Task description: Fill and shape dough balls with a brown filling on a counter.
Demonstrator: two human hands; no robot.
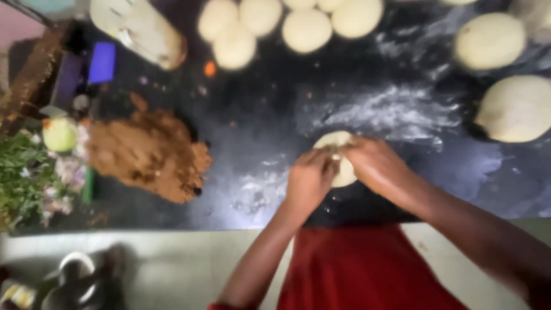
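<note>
A dough piece (340,154), pale and rounded, sits near the middle of a dark, flour-dusted worktop (258,120), pinched between both of one person's hands. The left hand (310,179) closes on its lower left side, fingers curled onto the dough; the right hand (376,165) grips it from the right, fingers folded over the top. The picture is blurred, so finer finger positions cannot be told.

At nine o'clock from the dough lies a heap of brown filling (150,154), well apart from the hands. Beyond it, at the left edge, are chopped greens (20,172) and a pale green round thing (59,134). At twelve o'clock a cluster of dough balls (287,23) lines the far edge; two larger dough rounds (505,74) lie at two o'clock. A white cylinder-like thing (140,28) rests at eleven o'clock.

Nothing stands between the hands and the filling; a smear of flour (396,112) marks open worktop just above the dough. The worktop's near edge meets a pale ledge (172,252) at six o'clock, beside the person's red garment (361,270).
</note>
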